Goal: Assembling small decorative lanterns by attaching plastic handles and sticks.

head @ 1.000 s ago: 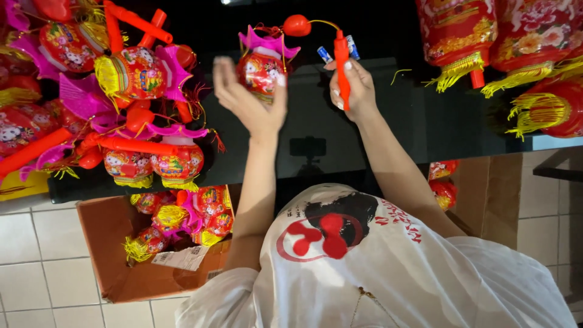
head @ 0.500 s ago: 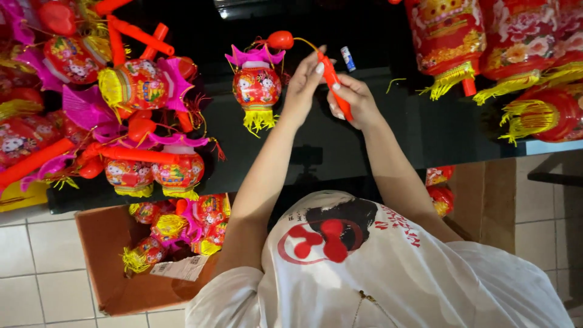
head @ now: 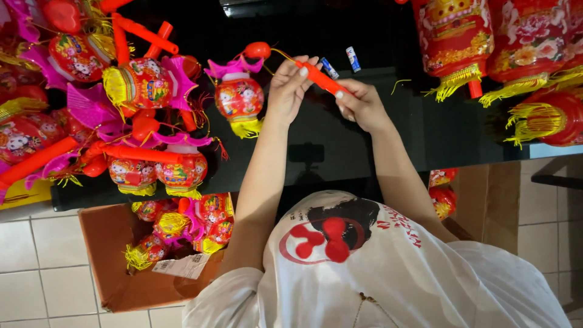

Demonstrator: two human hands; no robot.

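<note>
A small red toy lantern [head: 240, 97] with a pink top and a yellow fringe lies on the black table [head: 316, 140], left of my hands. A thin wire joins it to a red plastic stick [head: 320, 76]. My left hand [head: 290, 85] grips the stick's left end with its fingertips. My right hand [head: 359, 106] pinches the stick's right end. Two small batteries [head: 331, 67] lie on the table just beyond the stick.
Several similar small lanterns with red sticks are piled at the left [head: 121, 97]. A cardboard box [head: 115, 273] on the tiled floor holds more. Large red lanterns with yellow tassels [head: 486, 42] crowd the right end of the table.
My left hand was open beside the lantern and has closed on the stick. The stick has tipped from upright to slanted, and the lantern has shifted to the left.
</note>
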